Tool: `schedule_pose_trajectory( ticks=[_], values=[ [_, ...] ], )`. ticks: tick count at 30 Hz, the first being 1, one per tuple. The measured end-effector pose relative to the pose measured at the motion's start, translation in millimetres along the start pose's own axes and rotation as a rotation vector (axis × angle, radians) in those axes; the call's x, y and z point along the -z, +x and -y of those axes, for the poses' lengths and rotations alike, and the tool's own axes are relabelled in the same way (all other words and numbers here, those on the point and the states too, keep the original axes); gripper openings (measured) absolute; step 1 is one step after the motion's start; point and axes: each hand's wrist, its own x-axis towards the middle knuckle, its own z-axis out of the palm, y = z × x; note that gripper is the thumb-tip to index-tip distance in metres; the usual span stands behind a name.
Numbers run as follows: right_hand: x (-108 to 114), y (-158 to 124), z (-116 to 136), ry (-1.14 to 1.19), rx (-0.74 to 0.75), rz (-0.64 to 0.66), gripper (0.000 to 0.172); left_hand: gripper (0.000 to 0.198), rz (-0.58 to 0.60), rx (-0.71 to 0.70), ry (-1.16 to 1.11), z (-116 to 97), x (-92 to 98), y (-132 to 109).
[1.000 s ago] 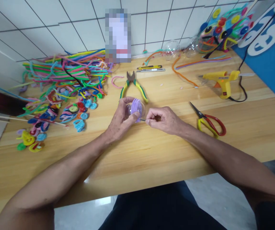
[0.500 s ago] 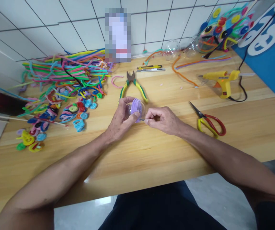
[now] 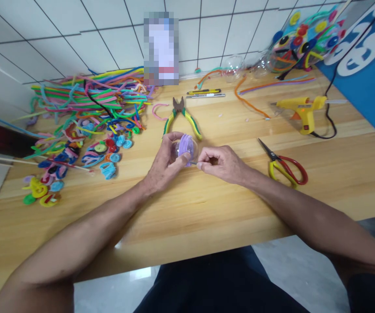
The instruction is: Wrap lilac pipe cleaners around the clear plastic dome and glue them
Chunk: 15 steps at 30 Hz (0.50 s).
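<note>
Head view: left hand [image 3: 165, 164] hides much of purple ball [image 3: 186, 145].

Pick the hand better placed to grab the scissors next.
Right hand, probably: the scissors lie on its side of the table, while the left hand cups the ball. It would first release the thin end it pinches.

Bare table [image 3: 187, 208] lies open between the hands and the near edge. Pliers [image 3: 181, 116] block just behind, scissors [image 3: 283, 165] right, pipe-cleaner coils [image 3: 76, 152] crowd the left.
</note>
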Motion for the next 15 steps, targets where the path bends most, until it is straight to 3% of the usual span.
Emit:
schedule_pose_trajectory(
  ticks=[15],
  values=[
    [-2.6,-2.0,-1.7,-0.020,-0.011,0.002,0.015,0.050,-0.013,-0.018,-0.012,2.9,-0.7,-2.4]
  ],
)
